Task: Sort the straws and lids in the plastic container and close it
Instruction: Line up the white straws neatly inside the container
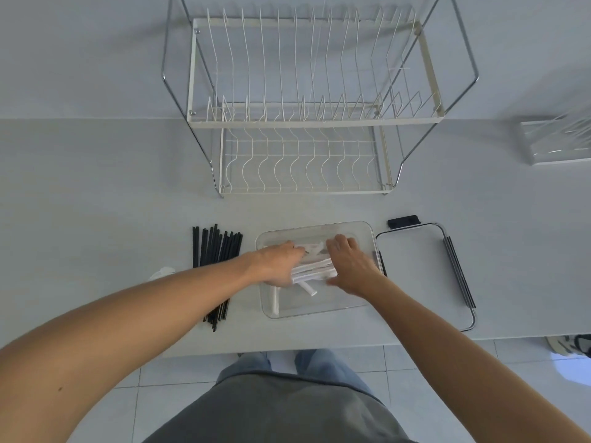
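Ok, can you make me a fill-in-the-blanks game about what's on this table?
1. Both hands, left hand and right hand, reach into the clear plastic ____.
2. The straws lying left of the container are ____ in colour.
3. The container's lid lies on the table to its ____.
4. Behind the container stands an empty dish ____.

Missing words: container; black; right; rack
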